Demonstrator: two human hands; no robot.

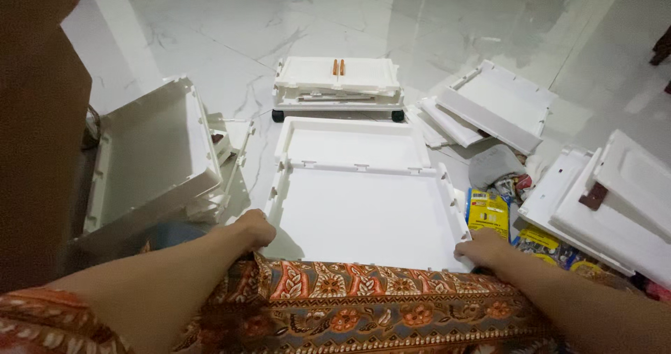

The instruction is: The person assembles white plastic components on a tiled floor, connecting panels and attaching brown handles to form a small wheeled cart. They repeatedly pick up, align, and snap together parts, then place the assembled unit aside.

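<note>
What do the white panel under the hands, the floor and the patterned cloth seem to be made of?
White panel: probably moulded plastic, matte, with raised rims and small clips along its edges.
Floor: looks like polished marble or marble-look tile, grey-veined and glossy with reflections.
Patterned cloth: woven fabric, soft folds, orange floral print.

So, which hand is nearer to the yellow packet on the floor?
The right hand. It grips the near right corner of the white panel, just below the yellow packet. The left hand holds the panel's left edge, across from it.
</note>
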